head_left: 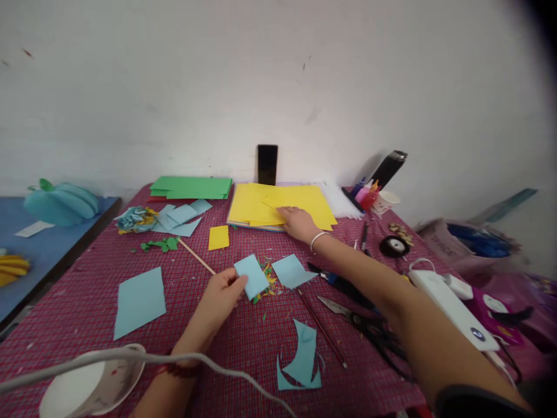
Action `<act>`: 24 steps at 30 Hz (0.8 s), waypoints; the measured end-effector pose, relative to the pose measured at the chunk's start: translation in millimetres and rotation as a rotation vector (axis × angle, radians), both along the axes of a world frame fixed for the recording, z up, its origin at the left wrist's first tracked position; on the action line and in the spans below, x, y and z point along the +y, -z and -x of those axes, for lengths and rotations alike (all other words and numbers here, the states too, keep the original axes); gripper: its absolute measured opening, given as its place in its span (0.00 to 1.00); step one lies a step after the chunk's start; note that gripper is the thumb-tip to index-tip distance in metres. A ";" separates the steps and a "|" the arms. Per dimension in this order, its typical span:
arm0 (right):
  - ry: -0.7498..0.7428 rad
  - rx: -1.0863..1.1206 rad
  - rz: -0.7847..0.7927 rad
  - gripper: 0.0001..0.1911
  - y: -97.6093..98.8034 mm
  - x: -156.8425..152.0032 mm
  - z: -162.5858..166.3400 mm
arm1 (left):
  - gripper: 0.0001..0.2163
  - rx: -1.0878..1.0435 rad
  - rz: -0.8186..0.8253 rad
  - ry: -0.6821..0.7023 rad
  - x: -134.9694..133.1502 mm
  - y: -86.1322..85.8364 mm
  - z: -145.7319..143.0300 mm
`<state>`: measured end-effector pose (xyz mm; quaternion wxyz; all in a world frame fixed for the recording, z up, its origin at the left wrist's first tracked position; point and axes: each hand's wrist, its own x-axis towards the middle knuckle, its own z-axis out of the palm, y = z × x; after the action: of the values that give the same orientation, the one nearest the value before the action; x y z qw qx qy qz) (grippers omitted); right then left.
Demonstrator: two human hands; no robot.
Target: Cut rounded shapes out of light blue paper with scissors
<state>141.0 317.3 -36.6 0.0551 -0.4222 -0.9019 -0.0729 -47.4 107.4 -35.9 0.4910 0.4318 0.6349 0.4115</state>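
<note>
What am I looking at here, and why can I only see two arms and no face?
The camera sits on a person's head, looking down, so you see only their own arms. The left hand pinches a small blue paper square. The right hand lies flat on a stack of yellow paper. Both are over a table with a red checked cloth. On it also lie more blue paper pieces, green paper, scissors and a dark phone leaning on the wall.

Our left hand (217, 299) holds a paper square (252, 277) nearest us; behind it our right hand (298, 222) rests on the paper stack (255, 206); the phone (267, 164) stands behind that; scissors (357, 316) lie right.
</note>
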 end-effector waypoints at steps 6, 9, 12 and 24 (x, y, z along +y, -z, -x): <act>0.060 -0.027 0.026 0.19 5.3 12.1 3.4 | 0.06 0.285 0.041 0.553 -7.7 -9.9 26.0; 0.116 -0.033 0.028 0.20 2.9 16.4 -3.6 | 0.06 0.360 0.062 0.688 -10.1 -11.2 37.7; 0.143 -0.048 0.032 0.20 -0.9 17.9 -13.9 | 0.07 0.553 0.071 0.666 -9.7 -9.2 45.1; 0.283 -0.069 0.027 0.19 -14.2 1.7 -51.8 | 0.10 1.083 -0.229 0.167 48.8 -47.9 27.4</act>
<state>192.8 319.0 -22.4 0.0076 -0.5431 -0.8356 -0.0825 -74.8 156.2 12.0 0.0756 0.6809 0.7113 0.1570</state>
